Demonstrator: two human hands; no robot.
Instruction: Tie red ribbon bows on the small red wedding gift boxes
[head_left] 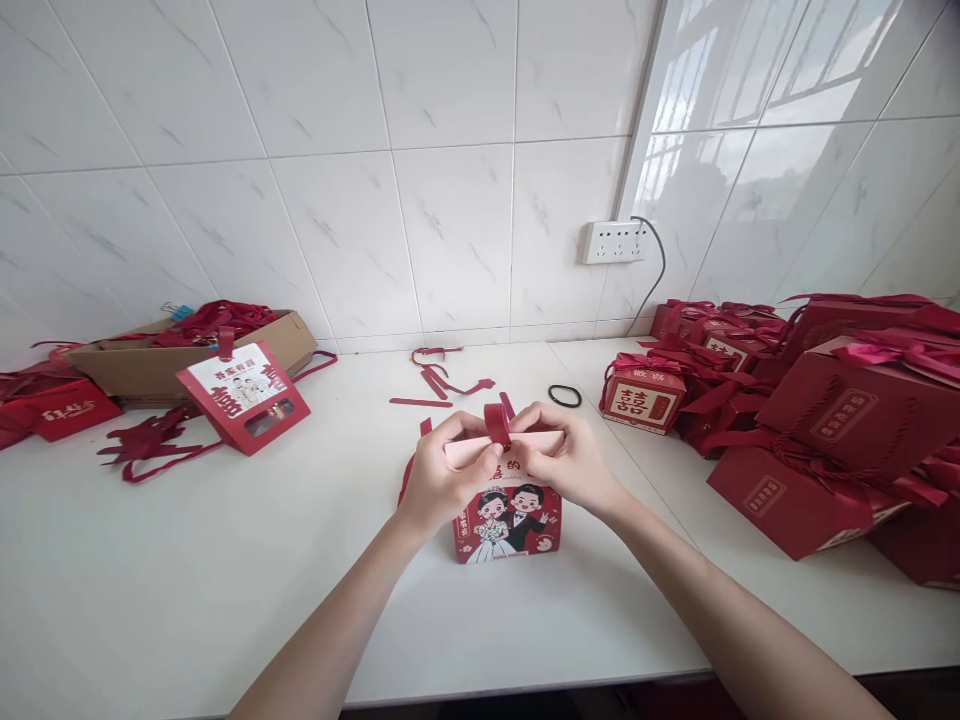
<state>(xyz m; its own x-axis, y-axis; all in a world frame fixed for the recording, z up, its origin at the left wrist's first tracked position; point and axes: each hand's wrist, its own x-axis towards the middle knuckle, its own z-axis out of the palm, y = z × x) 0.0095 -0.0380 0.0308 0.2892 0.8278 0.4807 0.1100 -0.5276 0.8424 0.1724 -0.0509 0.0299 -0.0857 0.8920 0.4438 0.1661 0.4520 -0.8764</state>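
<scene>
A red gift box point(506, 525) with a cartoon bride and groom on its front stands upright on the white table, near the middle. Both my hands pinch its folded top edge, which shows a pale pink flap. My left hand point(446, 470) grips the left part of that edge, thumb in front and fingers behind. On the right part, my right hand point(566, 455) does the same. Between them a red strap loop point(496, 422) rises from the top of the box. My fingers partly cover the printed lettering.
Left stand a cardboard tray point(300, 345) of red ribbons and a red-and-white gift box point(255, 400). Loose red strips point(420, 403) and a black elastic band point(565, 396) lie behind my hands. Several red boxes point(832, 410) pile up right. A power strip point(615, 243) is on the tiled wall.
</scene>
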